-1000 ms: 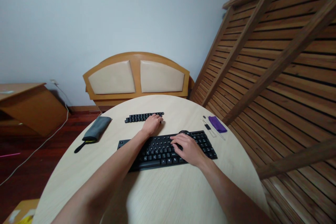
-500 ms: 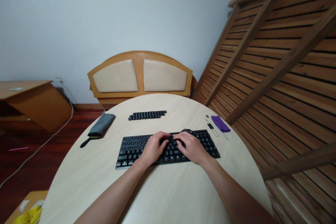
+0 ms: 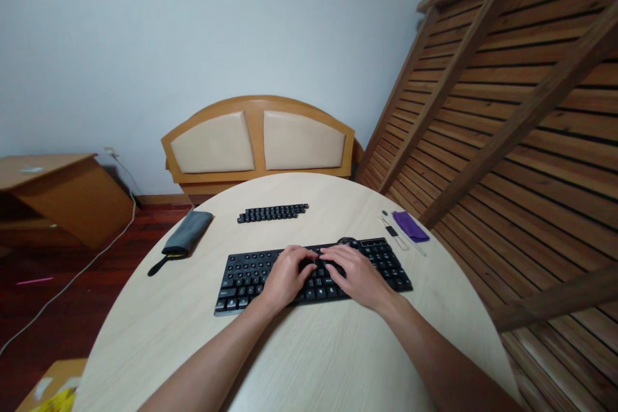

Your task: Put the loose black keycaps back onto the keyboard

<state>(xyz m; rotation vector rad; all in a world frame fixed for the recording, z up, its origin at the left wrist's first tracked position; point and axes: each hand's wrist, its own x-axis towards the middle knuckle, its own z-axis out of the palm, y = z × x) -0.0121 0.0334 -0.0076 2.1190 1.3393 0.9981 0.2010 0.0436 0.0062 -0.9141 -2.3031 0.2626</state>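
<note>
A black keyboard (image 3: 241, 299) lies on the round pale wooden table (image 3: 309, 360). Several spots at its upper left show small bare stems without keycaps. Over the middle keys is my left hand (image 3: 288, 275), its fingers bent and its thumb apart from them. My right hand (image 3: 355, 273) mirrors it just to the right, also curved with the thumb apart. The fingertips of both hands come close together at the keyboard's upper middle. I cannot make out anything held between them. Beyond the keyboard, loose black keycaps (image 3: 273, 213) stand in neat rows.
A grey pouch (image 3: 189, 233) with a black strap lies at the table's left. To the right are a purple cloth (image 3: 410, 226) and a thin wire tool with a black handle (image 3: 391, 231). A coiled black cable (image 3: 346, 241) sits behind the keyboard. A slatted wooden frame (image 3: 483, 129) leans at right.
The view has shifted slightly. My right hand has moved a little to the right and downward in the picture; both hands stay over the keyboard's middle.
</note>
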